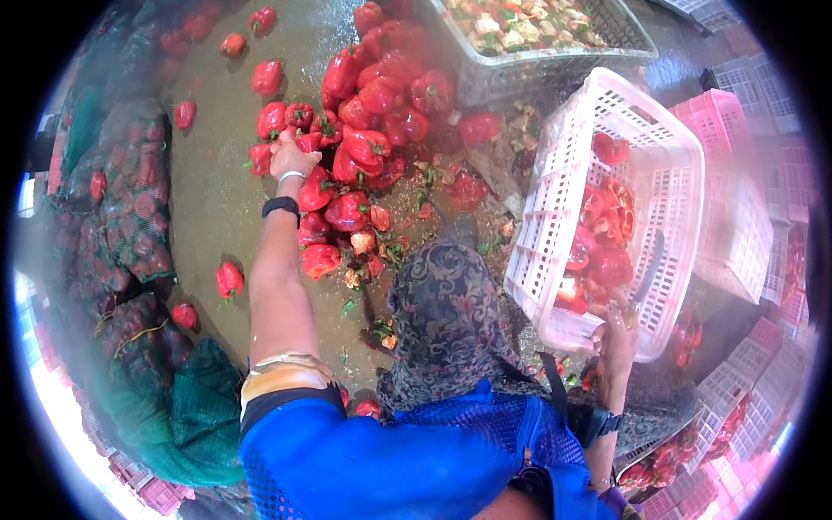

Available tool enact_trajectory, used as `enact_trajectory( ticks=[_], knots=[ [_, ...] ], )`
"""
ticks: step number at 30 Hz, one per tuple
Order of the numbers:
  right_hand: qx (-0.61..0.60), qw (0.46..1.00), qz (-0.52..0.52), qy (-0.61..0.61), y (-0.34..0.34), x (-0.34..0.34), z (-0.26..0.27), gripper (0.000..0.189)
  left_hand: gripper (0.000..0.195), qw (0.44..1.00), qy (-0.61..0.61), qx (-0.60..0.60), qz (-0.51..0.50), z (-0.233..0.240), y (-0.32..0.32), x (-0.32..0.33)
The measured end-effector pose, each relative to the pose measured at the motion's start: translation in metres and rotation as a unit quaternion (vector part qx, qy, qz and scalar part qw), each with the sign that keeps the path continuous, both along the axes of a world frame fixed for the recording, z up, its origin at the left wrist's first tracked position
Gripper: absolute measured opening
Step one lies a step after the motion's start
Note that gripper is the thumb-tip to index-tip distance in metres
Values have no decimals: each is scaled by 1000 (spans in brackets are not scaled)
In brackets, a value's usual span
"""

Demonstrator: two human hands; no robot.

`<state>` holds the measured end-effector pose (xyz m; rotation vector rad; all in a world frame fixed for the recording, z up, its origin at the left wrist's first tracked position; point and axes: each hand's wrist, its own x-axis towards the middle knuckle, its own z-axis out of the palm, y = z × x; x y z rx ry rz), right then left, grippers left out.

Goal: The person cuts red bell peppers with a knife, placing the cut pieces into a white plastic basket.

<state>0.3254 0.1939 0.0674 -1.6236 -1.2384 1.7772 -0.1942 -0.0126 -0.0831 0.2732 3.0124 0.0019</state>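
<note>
A heap of red bell peppers (383,84) lies on the wet floor in front of me. My left hand (292,156) reaches to the heap's left side, its fingers on a red bell pepper (308,141); whether they grip it is hard to tell. At the right, my right hand (616,328) is at the near end of a white plastic crate (552,221), closed around the handle of a knife (650,273) whose blade points into the crate. Opened and whole-looking red peppers (604,227) lie inside that crate.
Pepper cores and scraps fill a grey crate (552,58) at the top. Mesh sacks of peppers (136,195) line the left, near green netting (205,403). Loose peppers (229,279) and trimmings dot the floor. Pink crates (715,123) stand right.
</note>
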Motion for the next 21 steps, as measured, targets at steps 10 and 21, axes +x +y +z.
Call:
enact_trajectory(
  ticks=[10,21],
  knots=[
    [26,983,173,59,-23,-55,22,38,69,692,-212,686,-74,99,46,89],
    [50,944,255,205,-57,-97,66,42,66,711,-147,592,-350,229,99,217]
  ],
)
